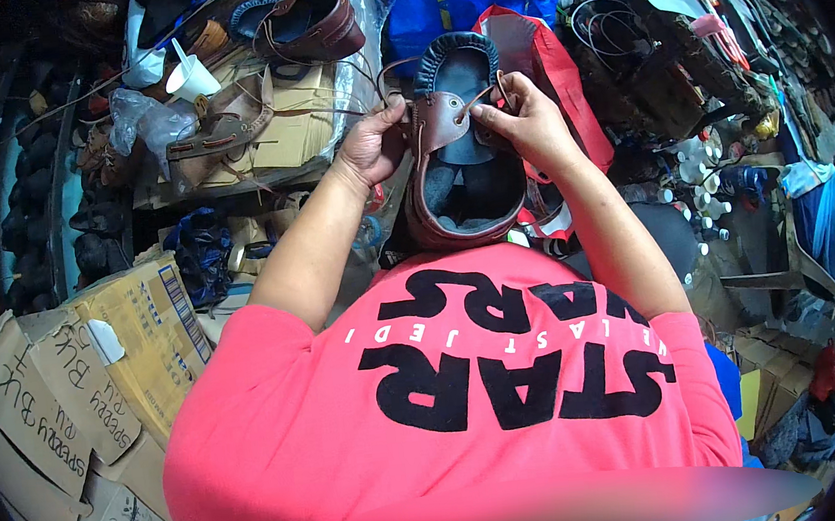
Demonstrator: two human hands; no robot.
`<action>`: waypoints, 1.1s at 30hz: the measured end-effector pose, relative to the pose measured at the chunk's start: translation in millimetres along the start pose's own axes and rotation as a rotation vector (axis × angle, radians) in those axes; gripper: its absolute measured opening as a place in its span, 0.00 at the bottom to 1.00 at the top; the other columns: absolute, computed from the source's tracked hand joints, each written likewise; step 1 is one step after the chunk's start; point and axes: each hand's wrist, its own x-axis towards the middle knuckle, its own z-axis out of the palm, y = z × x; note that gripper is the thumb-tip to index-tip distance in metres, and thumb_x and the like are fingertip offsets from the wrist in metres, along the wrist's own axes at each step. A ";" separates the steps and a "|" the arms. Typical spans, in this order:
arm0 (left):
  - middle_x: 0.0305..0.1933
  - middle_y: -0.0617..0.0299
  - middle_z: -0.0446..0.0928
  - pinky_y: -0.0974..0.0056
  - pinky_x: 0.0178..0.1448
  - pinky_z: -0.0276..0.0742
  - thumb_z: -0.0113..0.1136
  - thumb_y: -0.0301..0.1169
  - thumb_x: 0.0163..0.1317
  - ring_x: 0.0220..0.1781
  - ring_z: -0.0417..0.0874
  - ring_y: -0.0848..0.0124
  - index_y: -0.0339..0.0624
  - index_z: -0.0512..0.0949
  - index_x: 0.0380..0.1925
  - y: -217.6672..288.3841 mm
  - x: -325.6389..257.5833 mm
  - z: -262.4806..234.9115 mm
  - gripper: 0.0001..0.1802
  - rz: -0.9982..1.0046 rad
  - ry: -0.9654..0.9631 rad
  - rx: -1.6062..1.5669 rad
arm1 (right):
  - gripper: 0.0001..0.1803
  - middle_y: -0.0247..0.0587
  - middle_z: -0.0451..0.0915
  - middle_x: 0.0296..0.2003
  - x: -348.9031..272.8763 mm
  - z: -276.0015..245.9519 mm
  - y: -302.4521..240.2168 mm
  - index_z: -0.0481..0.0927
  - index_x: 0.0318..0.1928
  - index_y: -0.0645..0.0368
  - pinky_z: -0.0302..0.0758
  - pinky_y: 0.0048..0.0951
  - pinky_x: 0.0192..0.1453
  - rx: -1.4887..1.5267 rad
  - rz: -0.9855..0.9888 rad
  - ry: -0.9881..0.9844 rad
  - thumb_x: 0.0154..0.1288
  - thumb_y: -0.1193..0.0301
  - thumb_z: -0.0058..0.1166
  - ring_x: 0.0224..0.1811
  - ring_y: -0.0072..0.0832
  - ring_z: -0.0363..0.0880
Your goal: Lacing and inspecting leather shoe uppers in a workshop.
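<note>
I see both forearms raised from the lower edge, elbows bent, meeting at a brown leather shoe [459, 171] held in front of the chest. My left hand [373, 144] grips the shoe's left side, fingers curled round the upper. My right hand [525, 120] pinches a thin brown lace [484, 96] between thumb and forefinger above the tongue. 1 more brown shoe [314, 24] lies on cardboard, well apart.

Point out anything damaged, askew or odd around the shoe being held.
The brown shoe between the left hand and right hand looks unfinished: loose lace trails off its toe. Behind it, a white paper cup lies tipped among jumbled cardboard.
</note>
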 end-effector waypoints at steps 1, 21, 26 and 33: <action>0.42 0.59 0.80 0.62 0.53 0.71 0.56 0.37 0.62 0.46 0.79 0.69 0.43 0.77 0.38 2.0 -0.8 4.5 0.11 0.038 0.036 0.108 | 0.26 0.38 0.81 0.28 -0.1 -0.7 1.1 0.74 0.45 0.61 0.73 0.23 0.38 0.000 0.002 -0.001 0.50 0.59 0.67 0.31 0.19 0.78; 0.42 0.64 0.77 0.65 0.50 0.67 0.47 0.57 0.62 0.43 0.75 0.76 0.45 0.76 0.45 -27.7 -52.6 8.1 0.28 -0.042 0.501 0.755 | 0.21 0.22 0.68 0.18 -13.5 -25.9 47.4 0.75 0.28 0.51 0.52 0.15 0.19 0.477 0.353 0.044 0.61 0.46 0.51 0.16 0.11 0.59; 0.60 0.54 0.68 0.64 0.66 0.56 0.45 0.53 0.65 0.61 0.67 0.68 0.35 0.64 0.60 -21.7 -37.0 39.7 0.34 0.050 0.357 0.549 | 0.32 0.22 0.67 0.13 -5.6 -20.5 40.8 0.75 0.22 0.48 0.48 0.16 0.14 0.499 0.540 -0.136 0.60 0.34 0.38 0.10 0.13 0.57; 0.67 0.54 0.60 0.63 0.67 0.51 0.54 0.45 0.62 0.66 0.61 0.65 0.47 0.50 0.69 13.2 -14.8 82.7 0.38 0.135 0.273 0.482 | 0.27 0.21 0.73 0.16 27.5 -28.6 41.5 0.77 0.27 0.46 0.47 0.15 0.15 0.697 0.504 -0.151 0.60 0.38 0.44 0.10 0.12 0.58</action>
